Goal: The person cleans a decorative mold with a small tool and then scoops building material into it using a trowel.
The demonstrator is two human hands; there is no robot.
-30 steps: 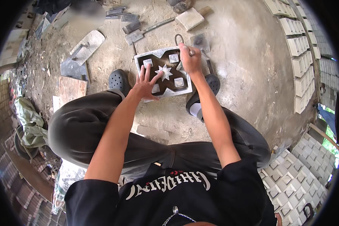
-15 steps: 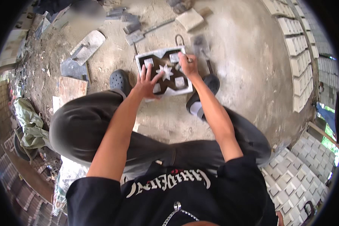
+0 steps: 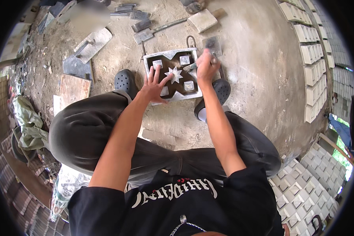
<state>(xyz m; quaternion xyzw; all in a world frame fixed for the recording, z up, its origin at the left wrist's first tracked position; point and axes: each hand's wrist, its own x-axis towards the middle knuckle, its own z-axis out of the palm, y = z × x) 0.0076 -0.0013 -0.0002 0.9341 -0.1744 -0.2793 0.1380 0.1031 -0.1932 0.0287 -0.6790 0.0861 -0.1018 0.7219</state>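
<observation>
1. Down on the dusty floor (image 3: pixel 255 78), between two dark shoes with holes, a grey metal mould (image 3: pixel 179 96) is seen.
2. Inside it, a star (image 3: pixel 175 74) is set in the middle, and small square blocks (image 3: pixel 184 59) are placed around it near the corners.
3. The left hand (image 3: pixel 151 88) is laid over the left side of the mould, with its fingers spread wide. The thumb is stretched to the star's edge; whether the star is touched cannot be told.
4. By the right hand (image 3: pixel 207 70), a small tool (image 3: pixel 190 67) is gripped with curled fingers. Its end is pointed into the mould's right side. Its kind cannot be told.
5. Just above the mould, a bent metal loop (image 3: pixel 190 40) is seen.
6. Farther up, a pale block (image 3: pixel 202 21) is left on the floor.
7. Well off to the left, a flat board with a handle (image 3: pixel 93 45) is found.
8. Far to the right, white blocks (image 3: pixel 307 34) are lined up in rows.
</observation>
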